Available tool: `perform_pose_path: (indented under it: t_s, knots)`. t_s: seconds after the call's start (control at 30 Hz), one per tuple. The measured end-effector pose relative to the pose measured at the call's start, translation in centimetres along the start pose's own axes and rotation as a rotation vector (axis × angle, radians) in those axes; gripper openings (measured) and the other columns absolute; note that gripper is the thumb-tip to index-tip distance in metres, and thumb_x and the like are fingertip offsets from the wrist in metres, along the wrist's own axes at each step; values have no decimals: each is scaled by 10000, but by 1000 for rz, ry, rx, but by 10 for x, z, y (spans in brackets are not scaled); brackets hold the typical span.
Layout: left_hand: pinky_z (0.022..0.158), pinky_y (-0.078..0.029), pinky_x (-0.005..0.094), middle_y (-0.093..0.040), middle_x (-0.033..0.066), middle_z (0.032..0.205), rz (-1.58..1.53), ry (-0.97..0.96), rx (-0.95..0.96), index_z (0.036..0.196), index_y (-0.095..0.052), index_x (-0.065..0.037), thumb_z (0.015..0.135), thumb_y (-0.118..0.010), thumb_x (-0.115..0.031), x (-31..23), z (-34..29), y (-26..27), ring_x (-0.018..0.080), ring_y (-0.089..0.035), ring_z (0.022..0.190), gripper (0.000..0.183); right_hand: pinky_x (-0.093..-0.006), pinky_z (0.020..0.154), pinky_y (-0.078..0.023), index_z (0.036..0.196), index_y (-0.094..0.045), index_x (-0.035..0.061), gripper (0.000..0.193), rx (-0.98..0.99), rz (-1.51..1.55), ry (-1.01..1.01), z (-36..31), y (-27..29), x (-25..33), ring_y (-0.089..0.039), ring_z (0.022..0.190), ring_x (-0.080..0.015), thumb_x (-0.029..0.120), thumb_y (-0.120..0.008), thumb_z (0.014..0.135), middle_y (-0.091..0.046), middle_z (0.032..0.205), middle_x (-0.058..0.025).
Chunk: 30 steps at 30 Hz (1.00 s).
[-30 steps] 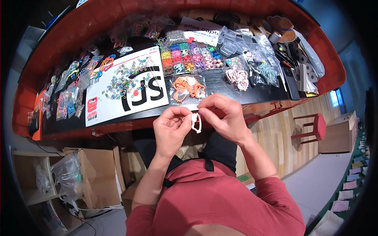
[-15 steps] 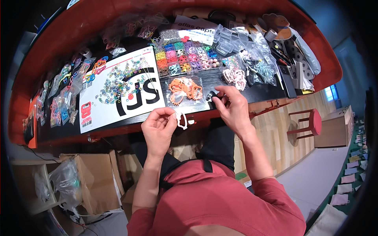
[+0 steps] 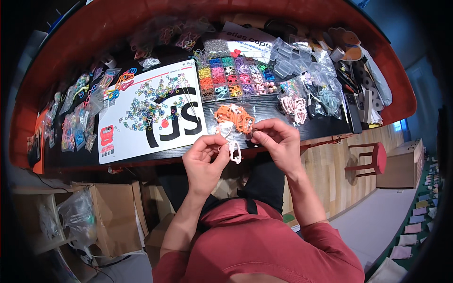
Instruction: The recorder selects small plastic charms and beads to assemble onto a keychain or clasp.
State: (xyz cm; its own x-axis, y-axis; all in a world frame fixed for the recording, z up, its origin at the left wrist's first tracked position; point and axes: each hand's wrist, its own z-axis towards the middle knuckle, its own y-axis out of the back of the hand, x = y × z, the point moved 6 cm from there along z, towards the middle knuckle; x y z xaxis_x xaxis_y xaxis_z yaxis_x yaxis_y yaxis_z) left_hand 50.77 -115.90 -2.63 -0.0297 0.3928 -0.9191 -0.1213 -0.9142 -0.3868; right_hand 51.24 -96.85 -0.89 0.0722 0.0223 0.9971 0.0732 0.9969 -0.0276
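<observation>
My left hand (image 3: pixel 205 160) is closed in a pinch on a small white plastic loop (image 3: pixel 235 153), which hangs from the fingertips just past the table's front edge. To its right, my right hand (image 3: pixel 279 144) has thumb and forefinger pressed together. A small dark piece shows at those fingertips, too small to name. Beyond both hands lies a heap of orange and white chain-like pieces (image 3: pixel 234 117) on clear plastic. A sectioned box (image 3: pixel 221 92) of colourful clips stands behind that heap. Pale pink chain-like pieces (image 3: pixel 293 109) lie beyond my right hand.
Left of my hands, a white sheet (image 3: pixel 127 150) carries many scattered coloured rings (image 3: pixel 150 109). Bagged colourful pieces (image 3: pixel 73 132) crowd the table's left side. Clear boxes (image 3: pixel 283 63) and paper rolls (image 3: pixel 369 89) are at the back right. A red stool (image 3: pixel 379 158) stands on the floor.
My right hand has drawn back from the far side toward my left hand, with a dark piece at its fingertips. The white loop is still in my left hand. The whole view has shifted slightly.
</observation>
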Motion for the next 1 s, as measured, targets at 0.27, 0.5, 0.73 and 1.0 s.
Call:
perform_pose_path:
  t_s: [0.27, 0.5, 0.73, 1.0]
  knots:
    - [707, -521, 208, -643, 48, 895, 26, -6, -12, 994, -600, 56, 866, -634, 82, -2, 6, -2, 76, -620, 779, 135, -259, 807, -552, 1057, -648, -44, 189, 53, 28, 47, 5, -15, -1, -661, 885, -135, -32, -662, 869, -623, 1012, -64]
    - [739, -530, 222, -642, 60, 924, 42, -23, 28, 983, -605, 60, 857, -632, 95, 4, 12, 4, 87, -626, 821, 133, -248, 754, -553, 1051, -647, -40, 163, 28, 96, 22, 10, -6, -7, -660, 818, -122, -22, -645, 889, -669, 923, -80]
    - [788, -522, 231, -637, 61, 940, 19, -35, 48, 966, -607, 64, 849, -630, 105, 7, 11, 8, 88, -617, 844, 126, -283, 726, -577, 1024, -613, -48, 130, -36, 275, 102, 14, 11, -18, -663, 796, -138, -32, -630, 896, -673, 906, -108]
    - [795, -520, 236, -617, 77, 973, 66, -70, 39, 955, -597, 63, 833, -624, 130, 5, 11, 6, 97, -612, 864, 142, -292, 752, -588, 1041, -629, -46, 159, -17, 255, 108, 15, 6, -13, -676, 829, -153, -51, -641, 882, -670, 928, -93]
